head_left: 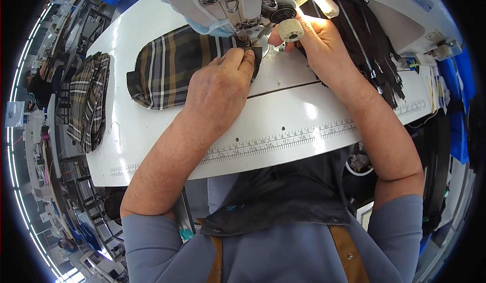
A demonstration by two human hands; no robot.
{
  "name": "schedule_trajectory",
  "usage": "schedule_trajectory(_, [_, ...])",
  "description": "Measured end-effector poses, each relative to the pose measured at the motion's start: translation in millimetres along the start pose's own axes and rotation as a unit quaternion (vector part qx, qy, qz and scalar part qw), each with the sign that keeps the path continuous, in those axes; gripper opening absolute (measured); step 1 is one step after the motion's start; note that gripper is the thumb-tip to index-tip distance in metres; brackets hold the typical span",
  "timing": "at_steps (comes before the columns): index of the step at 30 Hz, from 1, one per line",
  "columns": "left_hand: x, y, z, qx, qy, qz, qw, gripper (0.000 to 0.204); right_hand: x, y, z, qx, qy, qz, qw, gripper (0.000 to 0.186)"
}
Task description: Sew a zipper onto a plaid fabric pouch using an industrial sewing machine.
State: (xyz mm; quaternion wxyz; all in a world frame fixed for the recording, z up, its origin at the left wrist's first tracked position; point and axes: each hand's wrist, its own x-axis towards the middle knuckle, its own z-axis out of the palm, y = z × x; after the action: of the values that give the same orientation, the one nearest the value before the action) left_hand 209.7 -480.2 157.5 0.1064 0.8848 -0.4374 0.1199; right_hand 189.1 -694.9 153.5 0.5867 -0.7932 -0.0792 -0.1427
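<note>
A sewing machine head [248, 27] with a white knob [290, 30] stands over the white table. Under its presser foot lies the dark end of a plaid fabric piece [169, 68] in brown, black and white stripes. My left hand [223, 80] has its bent fingers closed together on that end, just in front of the foot. My right hand [324, 55] is raised beside the knob, fingers curled behind it and partly hidden; what they hold, if anything, I cannot make out.
A pile of plaid pieces [88, 98] lies at the left. Black zippers [359, 35] lie right of the machine. A printed ruler [273, 144] runs along the table's front edge. Blue bins [458, 111] are at the right; other workstations and a person [38, 88] are at far left.
</note>
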Motion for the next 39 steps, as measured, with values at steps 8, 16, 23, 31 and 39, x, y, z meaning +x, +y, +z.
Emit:
schedule_trajectory(8, [1, -2, -1, -0.008, -0.007, -0.006, 1.000, 0.054, 2, -4, 2, 0.004, 0.006, 0.001, 1.000, 0.062])
schedule_trajectory(16, [1, -2, 0, 0.001, -0.002, 0.003, 1.000, 0.053, 8, -1, 1, 0.065, 0.047, 0.015, 0.997, 0.056])
schedule_trajectory(23, [-1, 2, -2, 0.001, -0.009, -0.003, 1.000, 0.053, 9, 7, 2, 0.035, 0.024, 0.000, 0.999, 0.059])
schedule_trajectory(31, [-3, -9, 7, 0.011, 0.016, -0.004, 1.000, 0.044, 3, 6, 5, -0.046, 0.018, -0.035, 0.998, 0.055])
schedule_trajectory(39, [-46, -63, -63, -0.013, 0.053, -0.134, 0.990, 0.022, -6, -3, 1, -0.293, -0.074, -0.221, 0.927, 0.022])
